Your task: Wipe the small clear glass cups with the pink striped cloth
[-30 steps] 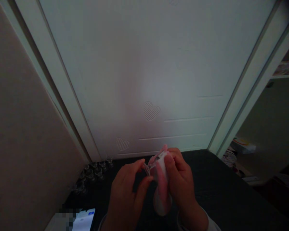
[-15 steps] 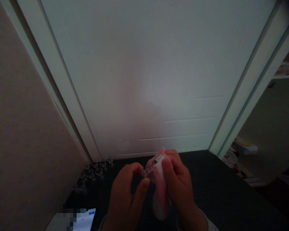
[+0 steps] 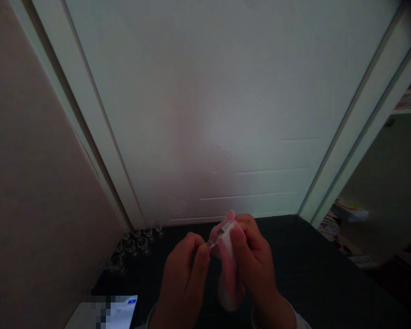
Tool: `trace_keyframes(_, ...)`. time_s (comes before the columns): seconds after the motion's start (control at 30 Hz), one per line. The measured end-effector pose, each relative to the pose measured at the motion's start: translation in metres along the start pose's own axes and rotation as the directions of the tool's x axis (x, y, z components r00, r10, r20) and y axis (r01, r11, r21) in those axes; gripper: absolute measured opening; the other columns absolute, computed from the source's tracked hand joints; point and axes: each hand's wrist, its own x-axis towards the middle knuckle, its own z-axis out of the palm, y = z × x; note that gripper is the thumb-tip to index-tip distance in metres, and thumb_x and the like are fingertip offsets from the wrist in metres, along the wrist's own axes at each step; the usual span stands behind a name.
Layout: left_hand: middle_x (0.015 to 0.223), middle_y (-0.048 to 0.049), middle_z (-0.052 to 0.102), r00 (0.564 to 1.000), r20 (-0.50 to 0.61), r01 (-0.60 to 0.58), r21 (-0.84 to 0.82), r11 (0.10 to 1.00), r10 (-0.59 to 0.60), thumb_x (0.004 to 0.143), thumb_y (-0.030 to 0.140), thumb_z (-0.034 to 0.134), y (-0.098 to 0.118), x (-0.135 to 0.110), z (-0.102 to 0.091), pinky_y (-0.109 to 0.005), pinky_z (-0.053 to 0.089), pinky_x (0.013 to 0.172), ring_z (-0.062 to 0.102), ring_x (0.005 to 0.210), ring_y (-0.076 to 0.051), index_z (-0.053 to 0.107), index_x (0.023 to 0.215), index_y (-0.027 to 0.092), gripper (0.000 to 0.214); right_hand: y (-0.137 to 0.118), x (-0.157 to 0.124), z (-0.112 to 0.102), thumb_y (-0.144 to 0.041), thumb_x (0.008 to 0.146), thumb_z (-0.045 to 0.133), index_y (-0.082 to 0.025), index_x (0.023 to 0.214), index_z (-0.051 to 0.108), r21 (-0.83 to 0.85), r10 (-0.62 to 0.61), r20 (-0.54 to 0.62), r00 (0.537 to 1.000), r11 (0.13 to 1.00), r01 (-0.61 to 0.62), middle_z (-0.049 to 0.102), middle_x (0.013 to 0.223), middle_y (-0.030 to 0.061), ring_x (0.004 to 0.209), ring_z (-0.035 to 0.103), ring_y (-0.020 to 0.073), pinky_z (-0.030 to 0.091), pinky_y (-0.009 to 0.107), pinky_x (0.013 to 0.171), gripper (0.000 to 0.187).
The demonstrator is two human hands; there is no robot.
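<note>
My left hand point(image 3: 184, 278) pinches the near end of a small clear glass point(image 3: 214, 242) between thumb and fingers. The far part of that glass is tucked into a pink and white cloth point(image 3: 229, 278), so its full shape is hidden. My right hand point(image 3: 255, 258) grips the cloth, its thumb pressing the fabric against the glass. A loose fold of cloth hangs below, above the dark tabletop point(image 3: 294, 274).
Several small clear glasses point(image 3: 130, 246) stand at the table's back left, near the wall. A lit phone point(image 3: 123, 313) lies at the front left. Behind the table rises a white panel point(image 3: 205, 100) with heart patterns; shelves with items point(image 3: 349, 212) are at right.
The fingers of my left hand have closed from a looser hold to a tight pinch on the glass's end. My right hand and the cloth have hardly moved.
</note>
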Motion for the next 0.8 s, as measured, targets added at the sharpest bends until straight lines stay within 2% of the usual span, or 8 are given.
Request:
trace_keyframes(0.2,0.063,0.0034,0.047,0.99,0.091,0.123,-0.129,0.984,-0.112,0.096,0.069,0.036,-0.0053,0.0014,-0.0006,-0.029,0.033,0.054,0.044,0.059,-0.017,0.05,0.068,0.024,0.055,0.0012,-0.0012,0.0002,-0.047,0.097,0.056,-0.022,0.075,0.07,-0.008,-0.012,0.002,1.0,1.0,0.012,0.061,0.082,0.004,0.077,0.061,0.021,0.05,0.036,0.072,0.036)
trace_keyframes(0.53,0.061,0.0023,0.05,0.982,0.124,0.17,-0.239,0.956,-0.143,0.094,0.072,0.036,-0.003,0.0029,0.0007,-0.031,0.036,0.06,0.047,0.06,-0.019,0.05,0.062,0.024,0.059,-0.0009,-0.0014,-0.0009,-0.048,0.096,0.058,-0.023,0.073,0.075,-0.11,-0.099,-0.052,0.994,0.99,0.093,0.06,0.085,0.0057,0.084,0.06,0.022,0.049,0.034,0.074,0.038)
trace_keyframes(0.67,0.058,0.0023,0.05,0.979,0.126,0.191,-0.276,0.942,-0.162,0.094,0.073,0.036,-0.0041,0.0033,0.0023,-0.031,0.037,0.061,0.048,0.059,-0.019,0.051,0.06,0.024,0.061,-0.0005,-0.0024,-0.003,-0.046,0.097,0.056,-0.024,0.075,0.075,-0.121,-0.121,-0.018,0.992,0.986,0.118,0.062,0.088,0.0074,0.092,0.057,0.024,0.048,0.035,0.079,0.036)
trace_keyframes(0.8,0.054,0.0024,0.05,0.963,0.18,0.253,-0.344,0.904,-0.201,0.092,0.074,0.038,-0.0075,0.0042,0.0046,-0.031,0.039,0.061,0.049,0.056,-0.019,0.05,0.057,0.025,0.062,-0.0006,-0.0024,-0.0053,-0.043,0.097,0.056,-0.025,0.077,0.075,-0.136,-0.154,0.01,0.988,0.979,0.154,0.064,0.092,0.0084,0.098,0.056,0.025,0.048,0.036,0.082,0.033)
